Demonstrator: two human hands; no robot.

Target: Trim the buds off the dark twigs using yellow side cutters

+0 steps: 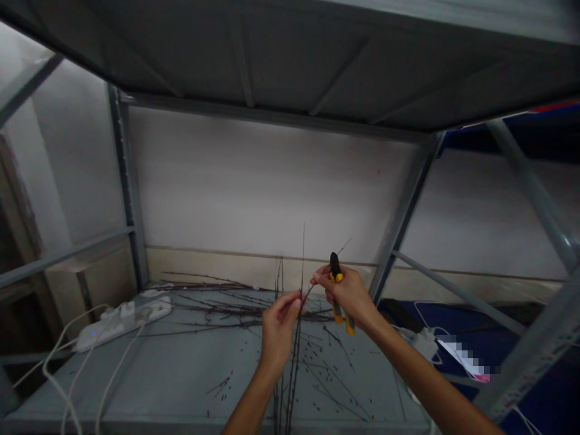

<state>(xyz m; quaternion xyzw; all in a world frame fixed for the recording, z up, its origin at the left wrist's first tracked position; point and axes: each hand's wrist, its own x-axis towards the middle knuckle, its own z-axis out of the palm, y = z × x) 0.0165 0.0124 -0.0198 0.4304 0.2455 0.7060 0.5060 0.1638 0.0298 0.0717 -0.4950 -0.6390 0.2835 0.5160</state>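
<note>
Several long, thin, dark twigs (pixel 293 368) stand roughly upright in front of me, their lower ends running out of the bottom of the view. My left hand (pixel 278 326) is closed, pinching them between thumb and fingers. Just to its right and slightly higher, my right hand (pixel 348 293) pinches a side shoot between thumb and forefinger. Tucked in that same hand is a pair of pliers (pixel 350 326) with yellow and grey handles, the black head pointing up. The shoot's tip slants up to the right behind the pliers' head.
More twigs (pixel 217 311) lie across the back of the grey shelf (pixel 163 380), with small dark bits scattered nearer. A white power strip (pixel 124 325) with cables sits left. Metal posts (pixel 129 199) flank the shelf; an upper shelf (pixel 281 60) hangs overhead. White wall stands behind.
</note>
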